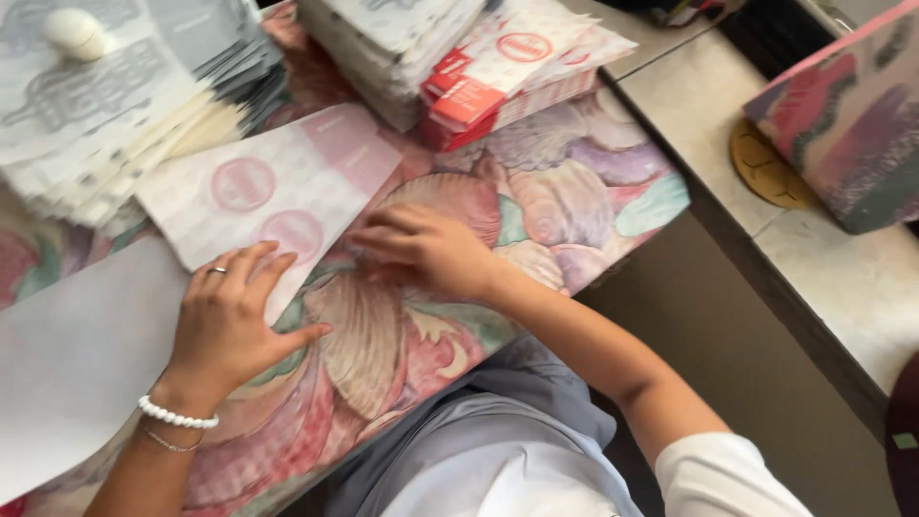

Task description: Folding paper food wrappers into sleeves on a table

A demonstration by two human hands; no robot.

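Observation:
My left hand (233, 321), wearing a ring and a white bead bracelet, presses flat on the lower edge of a white paper sheet (278, 182) printed with pink round marks. The sheet lies on a table covered with a pastel shell-patterned cloth (565, 201). My right hand (431, 251) rests with fingers spread at the sheet's right corner, touching the cloth and the paper's edge. A plain white sheet (77, 354) lies at the lower left, beside my left wrist.
A stack of grey-printed paper sheets (105, 105) with a white egg-shaped weight (75, 33) on top sits at the back left. Red-and-white paper bags (507, 72) are piled at the back centre. A stone counter (842, 278) and a patterned box (852, 124) stand to the right.

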